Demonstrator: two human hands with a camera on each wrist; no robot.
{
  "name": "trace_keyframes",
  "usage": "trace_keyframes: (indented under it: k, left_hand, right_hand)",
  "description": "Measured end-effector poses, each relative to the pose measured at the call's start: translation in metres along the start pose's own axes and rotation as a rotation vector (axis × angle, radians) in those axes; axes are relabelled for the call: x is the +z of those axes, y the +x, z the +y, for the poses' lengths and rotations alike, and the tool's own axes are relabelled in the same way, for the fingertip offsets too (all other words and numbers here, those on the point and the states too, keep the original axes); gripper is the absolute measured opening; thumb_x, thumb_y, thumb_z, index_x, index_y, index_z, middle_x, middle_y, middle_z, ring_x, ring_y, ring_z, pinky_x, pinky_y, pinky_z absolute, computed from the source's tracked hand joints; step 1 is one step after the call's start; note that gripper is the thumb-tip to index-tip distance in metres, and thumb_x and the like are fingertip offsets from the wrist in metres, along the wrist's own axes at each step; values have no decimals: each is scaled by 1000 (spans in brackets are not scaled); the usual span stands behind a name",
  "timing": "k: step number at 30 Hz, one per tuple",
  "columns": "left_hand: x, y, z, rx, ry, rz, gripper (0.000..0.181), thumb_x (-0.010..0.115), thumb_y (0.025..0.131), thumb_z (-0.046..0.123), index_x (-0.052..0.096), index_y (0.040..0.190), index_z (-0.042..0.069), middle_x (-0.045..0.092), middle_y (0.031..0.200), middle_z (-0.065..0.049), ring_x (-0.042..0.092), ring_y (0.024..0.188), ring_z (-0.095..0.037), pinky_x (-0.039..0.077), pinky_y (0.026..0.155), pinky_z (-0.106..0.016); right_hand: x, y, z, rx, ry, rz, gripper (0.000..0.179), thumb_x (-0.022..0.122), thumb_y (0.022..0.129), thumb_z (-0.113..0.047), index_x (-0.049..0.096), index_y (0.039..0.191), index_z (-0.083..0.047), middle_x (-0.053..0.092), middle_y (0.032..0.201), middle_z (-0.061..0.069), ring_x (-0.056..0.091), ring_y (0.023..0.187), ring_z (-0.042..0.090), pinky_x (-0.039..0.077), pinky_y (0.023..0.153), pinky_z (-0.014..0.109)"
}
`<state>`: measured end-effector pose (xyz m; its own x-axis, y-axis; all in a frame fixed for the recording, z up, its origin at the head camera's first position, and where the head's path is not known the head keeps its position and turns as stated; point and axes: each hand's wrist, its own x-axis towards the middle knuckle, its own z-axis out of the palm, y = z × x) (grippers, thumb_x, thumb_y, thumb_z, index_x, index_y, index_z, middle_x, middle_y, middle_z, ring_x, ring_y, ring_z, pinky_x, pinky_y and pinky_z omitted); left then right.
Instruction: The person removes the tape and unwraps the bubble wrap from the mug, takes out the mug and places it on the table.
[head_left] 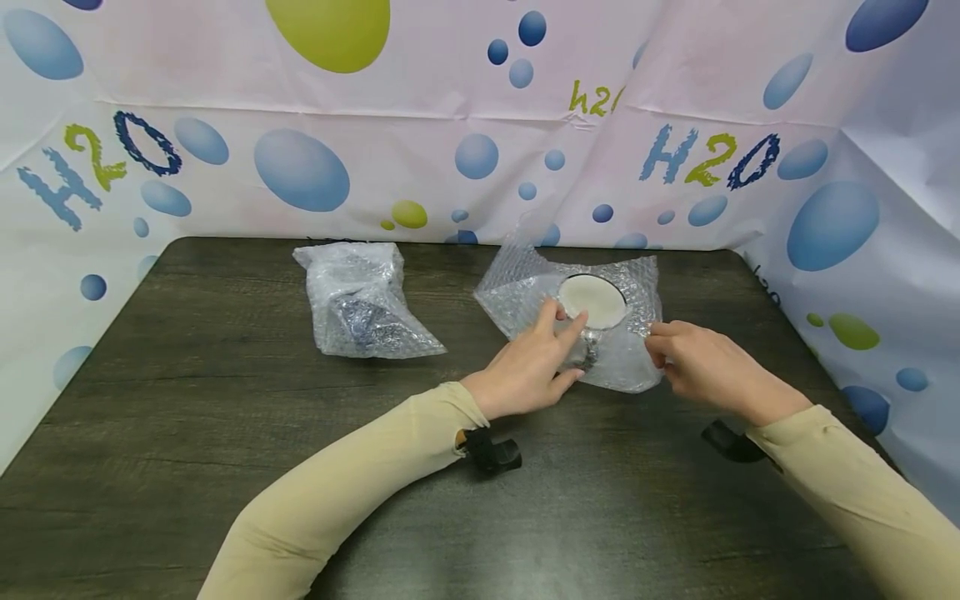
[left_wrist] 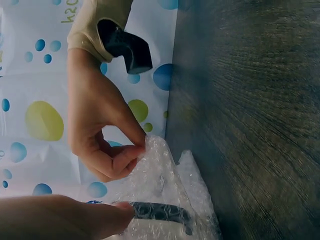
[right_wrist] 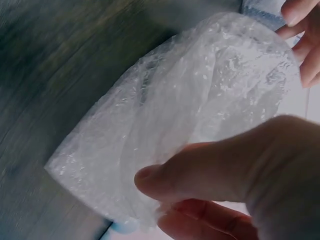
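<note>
A round white thing with a thin dark rim (head_left: 595,298) sits in a sheet of clear bubble wrap (head_left: 636,282) at the table's back right. My left hand (head_left: 527,368) reaches over the near left of the wrap, fingers spread, fingertips right at the rim. With thumb and fingers my right hand (head_left: 701,367) pinches the right edge of the wrap. In the left wrist view that pinched edge stands raised, and a dark curved strip (left_wrist: 159,211) shows through the plastic beside my left thumb. Folded wrap (right_wrist: 165,95) fills the right wrist view and hides what lies under it.
Another bubble-wrapped bundle (head_left: 352,287), with something dark blue inside, lies at the back, left of centre. Both lie on a dark wood-grain table (head_left: 225,400). A printed backdrop sheet (head_left: 420,92) hangs behind the table and along its sides.
</note>
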<state>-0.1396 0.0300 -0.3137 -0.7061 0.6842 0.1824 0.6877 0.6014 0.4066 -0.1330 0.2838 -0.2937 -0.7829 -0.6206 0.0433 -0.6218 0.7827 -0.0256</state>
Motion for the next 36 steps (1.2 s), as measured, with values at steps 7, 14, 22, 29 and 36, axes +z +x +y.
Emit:
trace_keyframes:
  k: [7, 14, 22, 29, 36]
  left_hand:
    - [2, 3, 3, 20, -19, -30, 69, 60, 95, 27, 27, 151, 3, 33, 136, -16, 49, 70, -10, 35, 50, -17]
    - [6, 10, 3, 32, -33, -60, 73, 59, 95, 29, 21, 153, 7, 29, 140, -13, 48, 70, -11, 34, 48, -17]
    - [13, 21, 4, 50, -74, -122, 78, 58, 96, 30, 12, 155, 8, 19, 148, -10, 50, 69, -12, 38, 51, -19]
    - [16, 26, 5, 61, -75, -128, 78, 57, 96, 29, 11, 155, 7, 17, 150, -11, 52, 78, -14, 40, 54, -20]
    - [13, 21, 3, 61, -67, -159, 77, 56, 97, 29, 10, 155, 9, 13, 155, -8, 55, 81, -15, 43, 56, -22]
  right_hand:
    - [3, -2, 13, 33, -57, 12, 40, 57, 77, 17, 41, 62, -16, 33, 68, -3, 30, 64, 14, 25, 56, 29]
    - [6, -7, 24, 83, -95, -4, 41, 57, 81, 15, 38, 62, -15, 32, 68, -1, 29, 64, 16, 24, 56, 31]
    - [11, -14, 40, 159, -95, -62, 40, 53, 84, 15, 37, 62, -15, 31, 67, 1, 27, 63, 17, 21, 55, 31]
    - [12, -15, 49, 222, -38, -84, 36, 52, 84, 15, 40, 63, -13, 34, 69, 2, 29, 61, 16, 23, 54, 31]
    - [-1, -15, 51, 313, 101, -152, 20, 49, 83, 11, 56, 75, -6, 48, 74, 4, 39, 61, 16, 31, 56, 32]
